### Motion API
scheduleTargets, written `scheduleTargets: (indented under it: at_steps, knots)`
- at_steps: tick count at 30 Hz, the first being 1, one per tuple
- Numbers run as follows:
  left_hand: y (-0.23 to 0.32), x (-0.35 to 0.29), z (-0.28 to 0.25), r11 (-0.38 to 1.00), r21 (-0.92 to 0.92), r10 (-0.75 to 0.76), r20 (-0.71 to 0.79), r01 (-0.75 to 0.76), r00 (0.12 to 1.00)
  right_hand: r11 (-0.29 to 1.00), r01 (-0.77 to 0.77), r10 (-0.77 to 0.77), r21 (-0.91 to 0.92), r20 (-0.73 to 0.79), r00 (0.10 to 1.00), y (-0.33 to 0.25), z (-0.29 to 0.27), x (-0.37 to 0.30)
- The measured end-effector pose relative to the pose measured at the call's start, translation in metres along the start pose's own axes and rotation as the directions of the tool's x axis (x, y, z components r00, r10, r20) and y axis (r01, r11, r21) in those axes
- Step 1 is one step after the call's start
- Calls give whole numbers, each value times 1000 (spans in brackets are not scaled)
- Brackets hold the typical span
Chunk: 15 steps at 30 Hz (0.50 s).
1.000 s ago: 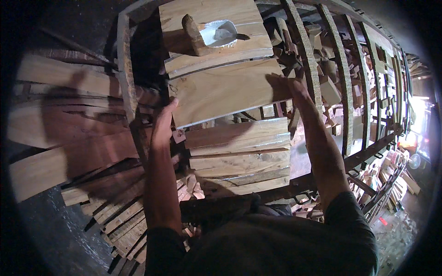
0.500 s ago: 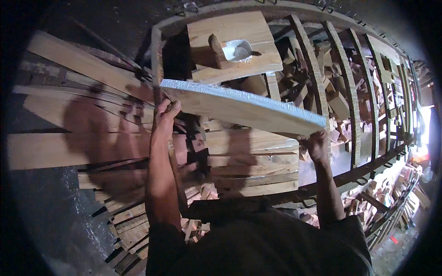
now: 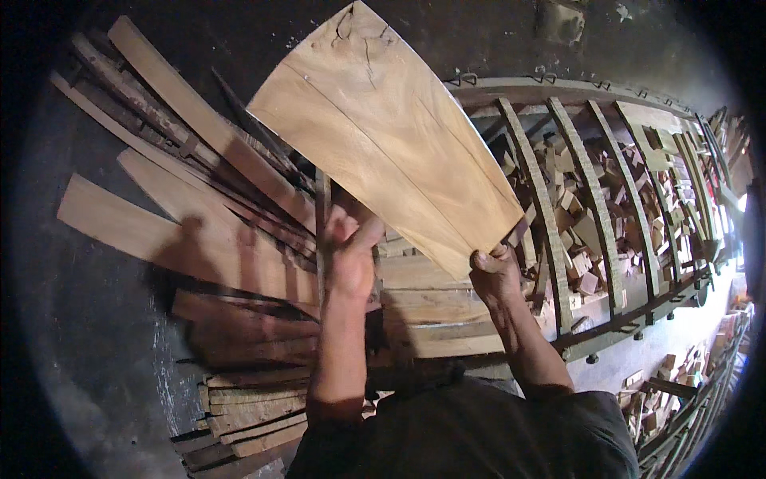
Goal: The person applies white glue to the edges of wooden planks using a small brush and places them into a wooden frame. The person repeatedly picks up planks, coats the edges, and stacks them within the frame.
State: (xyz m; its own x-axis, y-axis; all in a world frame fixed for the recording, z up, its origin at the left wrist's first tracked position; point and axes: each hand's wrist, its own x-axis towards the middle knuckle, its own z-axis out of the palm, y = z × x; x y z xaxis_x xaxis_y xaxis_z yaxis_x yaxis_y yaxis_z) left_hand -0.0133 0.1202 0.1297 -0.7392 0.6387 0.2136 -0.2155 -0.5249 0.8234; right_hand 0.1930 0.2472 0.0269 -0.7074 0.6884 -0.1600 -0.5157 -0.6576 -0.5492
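Observation:
A wide wooden board [image 3: 391, 136] slants across the middle, its broad grained face turned up and its far end toward the upper left. Cracks and a knot mark that far end. My right hand [image 3: 499, 275] grips the near end at its right corner, thumb on top. Just below the board's left edge is my left hand [image 3: 353, 251], with thumb and fingers apart; it is slightly blurred, and whether its fingertips touch the board I cannot tell. The board hides what lies beneath its far part.
Several planks [image 3: 431, 307] lie side by side in front of me. A long metal frame with crossbars [image 3: 558, 215] stretches right over many wood offcuts [image 3: 586, 231]. Long boards [image 3: 191, 239] fan out at left, with stacked timber [image 3: 255, 415] below them.
The board has turned from on edge to broad face up, its far end swinging up and left. My left hand has come off its left end. The white glue pan is now hidden.

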Motion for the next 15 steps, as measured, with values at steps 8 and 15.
scheduleTargets:
  at_steps: [8, 15]
  knots:
    - [19, -41, 43, 898, 407, -143, -94, 169, 985, 945, -308, 313, 107, -30, 949, 55, -12, -69]
    - [47, -52, -27, 253, 911, -503, -165, 327, 849, 746, -393, 151, -538, -439, 886, 61, -127, -98]
